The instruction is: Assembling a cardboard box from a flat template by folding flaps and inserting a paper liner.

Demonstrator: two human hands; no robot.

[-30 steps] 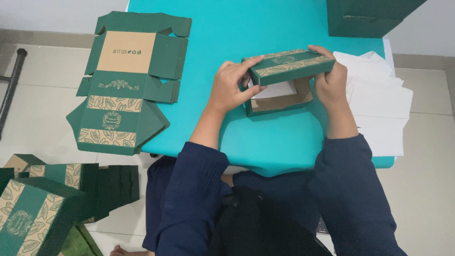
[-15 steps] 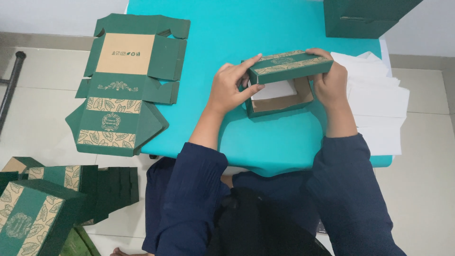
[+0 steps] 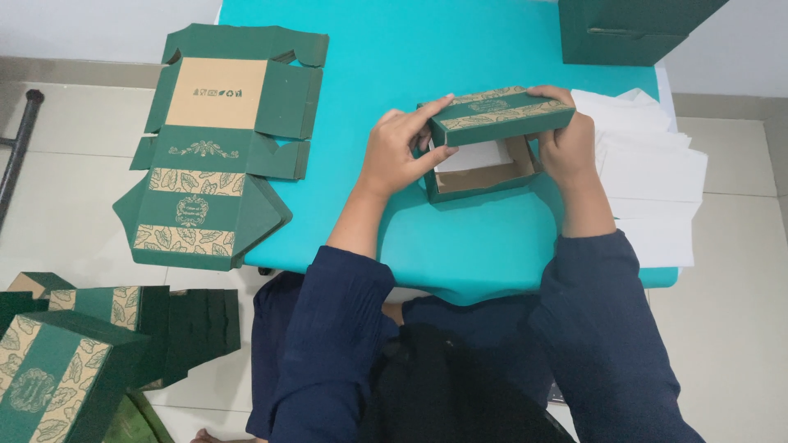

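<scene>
Near the middle of the turquoise table (image 3: 492,246) sits a small green box (image 3: 480,168) with leaf-patterned bands, its hinged lid (image 3: 501,115) half raised so the plain brown inside and a white sheet within it show. The left hand (image 3: 402,152) grips the box at its nine o'clock end, thumb curled under the lid's front edge and the fingers pressed together over the top corner. The right hand (image 3: 566,143) holds the three o'clock end, fingers wrapped close together over the lid's far corner and the palm against the side wall; its thumb is hidden, so I cannot tell where it rests. Both dark blue sleeves reach in from six o'clock. At three o'clock from the box, just beside the right hand, lies a loose stack of white paper sheets (image 3: 657,189) running over the table's edge. At nine o'clock, well apart, a flat unfolded box blank (image 3: 217,156) hangs half off the table. A larger dark green box (image 3: 624,33) stands at one o'clock by the far edge. Down on the floor at seven o'clock stands a cluster of finished green boxes (image 3: 57,369).
</scene>
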